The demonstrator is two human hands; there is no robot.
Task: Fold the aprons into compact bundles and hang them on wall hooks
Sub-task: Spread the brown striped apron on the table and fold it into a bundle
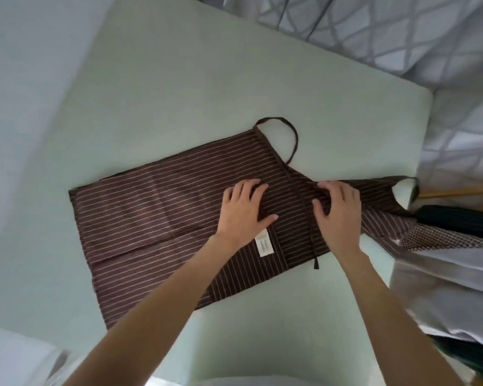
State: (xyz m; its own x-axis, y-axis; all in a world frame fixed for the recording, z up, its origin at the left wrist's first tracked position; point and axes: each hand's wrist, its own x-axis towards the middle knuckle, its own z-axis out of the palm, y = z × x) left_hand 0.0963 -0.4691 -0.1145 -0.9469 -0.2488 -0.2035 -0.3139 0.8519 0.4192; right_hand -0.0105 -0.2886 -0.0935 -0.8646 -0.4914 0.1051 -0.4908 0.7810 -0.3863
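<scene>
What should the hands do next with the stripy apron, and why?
Probably fold the apron over once more. It lies flat and long on the table, both the left hand and right hand pressing it smooth, so it isn't a compact bundle yet.

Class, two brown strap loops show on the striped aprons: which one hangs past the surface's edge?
The brown loop at the far right, beyond the right hand. The other loop lies flat on the pale green surface.

Brown white-striped apron [162,207], pale green table [179,93], grey lattice-patterned curtain [373,29]
</scene>
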